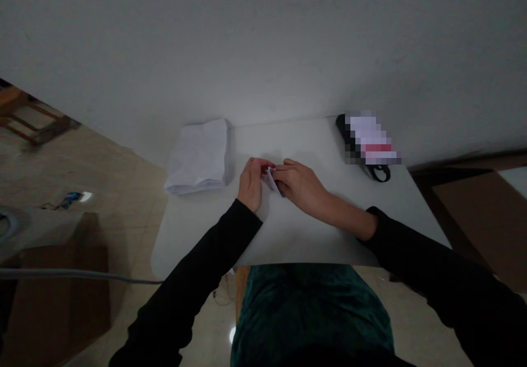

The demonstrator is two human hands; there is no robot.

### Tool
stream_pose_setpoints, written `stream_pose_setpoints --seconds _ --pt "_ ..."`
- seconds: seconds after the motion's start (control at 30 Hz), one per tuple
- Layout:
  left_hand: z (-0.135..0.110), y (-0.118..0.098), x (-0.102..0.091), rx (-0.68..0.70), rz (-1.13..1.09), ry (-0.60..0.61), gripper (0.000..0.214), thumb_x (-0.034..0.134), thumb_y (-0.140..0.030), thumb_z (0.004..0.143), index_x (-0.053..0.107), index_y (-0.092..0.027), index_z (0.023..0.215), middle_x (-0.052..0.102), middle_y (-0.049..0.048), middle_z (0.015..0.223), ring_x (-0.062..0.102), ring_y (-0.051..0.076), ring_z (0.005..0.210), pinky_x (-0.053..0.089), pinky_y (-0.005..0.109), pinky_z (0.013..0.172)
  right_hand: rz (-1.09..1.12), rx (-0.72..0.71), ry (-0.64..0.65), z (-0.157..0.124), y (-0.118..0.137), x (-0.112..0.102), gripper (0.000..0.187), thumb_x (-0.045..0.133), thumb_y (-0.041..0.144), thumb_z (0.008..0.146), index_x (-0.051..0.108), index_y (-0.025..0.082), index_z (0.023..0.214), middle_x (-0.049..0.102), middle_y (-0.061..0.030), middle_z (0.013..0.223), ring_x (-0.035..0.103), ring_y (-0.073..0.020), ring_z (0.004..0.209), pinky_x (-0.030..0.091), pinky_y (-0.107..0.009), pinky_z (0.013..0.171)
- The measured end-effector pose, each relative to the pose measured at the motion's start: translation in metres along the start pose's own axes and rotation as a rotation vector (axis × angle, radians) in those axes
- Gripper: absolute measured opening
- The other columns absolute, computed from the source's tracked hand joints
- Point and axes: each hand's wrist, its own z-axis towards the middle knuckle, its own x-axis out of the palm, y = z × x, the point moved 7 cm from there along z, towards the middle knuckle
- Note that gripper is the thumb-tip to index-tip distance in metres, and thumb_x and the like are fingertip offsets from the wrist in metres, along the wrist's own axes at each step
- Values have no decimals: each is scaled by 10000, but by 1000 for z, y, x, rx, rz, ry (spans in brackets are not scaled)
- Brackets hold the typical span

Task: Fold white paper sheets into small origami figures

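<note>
Both my hands meet near the centre of the frame, over the white bench [296, 241]. My right grip [285, 176] is narrow, fingers pinching a small piece of white paper [275, 183], which stands tilted between my two hands. My left grip [263, 167] curls round toward the paper's upper end, its fingertips at it or just beside it; I cannot tell whether they are closed on it.

Left of centre, a stack of white sheets [197, 156] lies on the bench, near my left hand yet apart from it. At the upper right of the bench lies a dark item [345, 128], much of it hidden by pixelation, with a black loop [387, 174] at its lower end. Green cloth [313, 312] covers my lap at bottom centre.
</note>
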Motion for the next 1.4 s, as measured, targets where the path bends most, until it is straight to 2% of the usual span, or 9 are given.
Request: stream_pose_setpoints --seconds 0.07,0.17,0.3,0.4,0.5,0.63,0.93,1.2,1.4 --pt "0 7 3 -136 -262 -49 624 170 -634 983 607 -193 917 646 87 925 637 191 882 536 358 816 290 49 -48 2 1 -3 302 527 -32 805 620 178 610 628 0 671 529 -146 699 418 -311 743" --pt "-2 10 20 -306 -491 54 679 137 -691 945 601 -197 995 668 106 994 675 214 944 560 376 835 741 182 -46 4 -3 5 221 588 3 711 626 177 580 577 43 598 529 -109 624 411 -268 659" --pt "-5 6 29 -321 -565 124 637 173 -677 939 601 -206 975 677 96 983 679 214 966 551 390 912 1083 449 -3 -1 -13 25 81 678 157 661 661 167 583 594 38 583 510 -92 549 390 -256 578" --pt "-5 3 30 -260 -491 145 640 161 -689 935 592 -216 946 677 87 956 670 214 975 539 393 935 1096 488 -36 -6 -16 29 51 666 191 662 667 170 615 611 24 614 517 -99 574 374 -251 559" --pt "-4 2 29 -220 -436 152 633 187 -705 931 592 -219 909 667 75 907 664 209 904 548 384 871 997 356 -64 -6 -9 25 95 619 165 683 608 177 590 585 18 643 515 -112 616 375 -259 576" --pt "-3 4 26 -221 -471 78 628 240 -709 934 616 -208 888 649 61 830 638 193 799 544 355 756 787 240 -280 -8 -7 10 184 571 108 653 469 194 527 477 24 666 460 -122 662 372 -278 618" --pt "-10 0 32 -185 -482 -7 698 173 -721 948 625 -190 989 679 96 1018 662 199 951 541 369 897 764 406 -511 -19 -21 15 118 574 144 661 517 198 572 530 7 733 488 -128 678 374 -280 618" --pt "-13 -1 28 -84 -374 -2 691 148 -672 973 621 -190 1126 681 108 1070 660 208 1007 532 392 952 1101 628 -357 -21 -30 28 76 613 181 638 649 172 573 551 33 564 444 -91 536 308 -256 528" --pt "-16 -11 25 -66 -347 43 661 202 -623 1001 642 -154 1154 689 130 1153 658 219 1085 501 408 1013 1148 597 -297 -16 -31 27 68 674 198 621 660 176 558 619 8 630 521 -116 602 390 -271 576"
